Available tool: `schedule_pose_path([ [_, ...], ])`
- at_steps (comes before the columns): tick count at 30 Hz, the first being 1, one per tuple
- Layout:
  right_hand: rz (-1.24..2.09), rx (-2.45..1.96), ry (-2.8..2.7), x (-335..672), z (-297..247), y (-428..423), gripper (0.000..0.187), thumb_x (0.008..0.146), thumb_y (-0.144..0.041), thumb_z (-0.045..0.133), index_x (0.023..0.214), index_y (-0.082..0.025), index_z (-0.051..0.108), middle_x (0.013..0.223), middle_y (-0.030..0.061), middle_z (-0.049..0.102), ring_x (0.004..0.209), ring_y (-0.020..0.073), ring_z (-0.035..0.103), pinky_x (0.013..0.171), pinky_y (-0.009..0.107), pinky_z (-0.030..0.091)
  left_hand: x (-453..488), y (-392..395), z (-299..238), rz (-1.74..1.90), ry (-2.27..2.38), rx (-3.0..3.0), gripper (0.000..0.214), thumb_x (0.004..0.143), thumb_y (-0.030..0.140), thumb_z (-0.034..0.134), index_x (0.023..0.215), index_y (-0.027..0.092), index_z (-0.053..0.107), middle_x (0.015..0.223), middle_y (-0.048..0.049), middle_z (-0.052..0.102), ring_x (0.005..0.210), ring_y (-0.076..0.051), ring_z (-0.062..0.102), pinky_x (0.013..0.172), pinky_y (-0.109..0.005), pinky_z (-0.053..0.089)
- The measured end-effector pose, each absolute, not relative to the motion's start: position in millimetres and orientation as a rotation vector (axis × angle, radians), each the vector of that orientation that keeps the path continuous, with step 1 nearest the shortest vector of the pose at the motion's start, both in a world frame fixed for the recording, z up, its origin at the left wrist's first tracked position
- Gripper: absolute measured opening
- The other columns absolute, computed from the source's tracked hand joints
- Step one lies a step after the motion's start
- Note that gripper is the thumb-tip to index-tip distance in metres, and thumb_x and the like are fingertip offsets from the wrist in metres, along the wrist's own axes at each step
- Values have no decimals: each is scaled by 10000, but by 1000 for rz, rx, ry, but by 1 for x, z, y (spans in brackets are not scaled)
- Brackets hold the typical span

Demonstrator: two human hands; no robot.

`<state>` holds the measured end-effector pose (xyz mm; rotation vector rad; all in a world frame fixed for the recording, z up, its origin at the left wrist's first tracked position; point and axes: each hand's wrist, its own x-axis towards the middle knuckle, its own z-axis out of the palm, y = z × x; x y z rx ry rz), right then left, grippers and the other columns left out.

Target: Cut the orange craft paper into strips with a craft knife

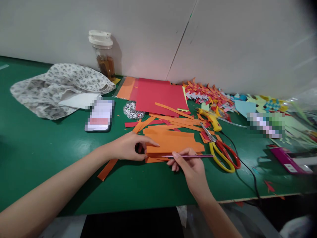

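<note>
An orange sheet of paper (173, 141) lies folded on the table in front of me, its near flap slightly raised. My left hand (128, 147) pinches the sheet's left edge, thumb below and fingers above. Between the fingers of my right hand (189, 165) is a slim, dark pinkish pencil (201, 156), held nearly level along the paper's near edge with its tip to the left. Scissors (223, 153) with one yellow and one red handle lie right of the paper, blades pointing away. Orange and red paper strips (183, 122) are scattered behind the sheet.
Behind are red sheets (156, 94), a tub of googly eyes (133, 110) and a lidded cup (105, 59). A phone (100, 115) and patterned cloth (56, 86) lie left. Rightward are a yellow glue gun (210, 119) with its cord, woven paper pieces (208, 92) and a purple cutter (288, 158).
</note>
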<state>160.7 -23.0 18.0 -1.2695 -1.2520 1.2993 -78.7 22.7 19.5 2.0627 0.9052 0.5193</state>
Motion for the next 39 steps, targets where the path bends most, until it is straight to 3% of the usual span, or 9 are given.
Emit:
schedule_pose_path([
  [8,1369,-1264,-1353,150,18,-21,278,824,-403,694,734,-206,519,647,19,716,513,102,595,501,219,432,-79,23,23,517,888,2070,477,735,117,607,1201,216,639,796,11,707,630,-87,602,595,-169,459],
  [24,1139,-1359,-1255,201,12,-9,290,784,-380,739,718,-202,520,585,-2,686,469,86,541,479,199,418,-80,22,22,500,906,2036,469,742,130,637,1201,231,644,780,18,693,636,-85,599,592,-161,441],
  [39,1335,-1307,-1357,152,20,-17,285,832,-386,686,724,-208,492,637,16,718,454,82,523,492,222,411,-79,23,21,494,914,2058,497,734,127,617,1219,232,637,790,16,695,620,-85,589,587,-168,444],
])
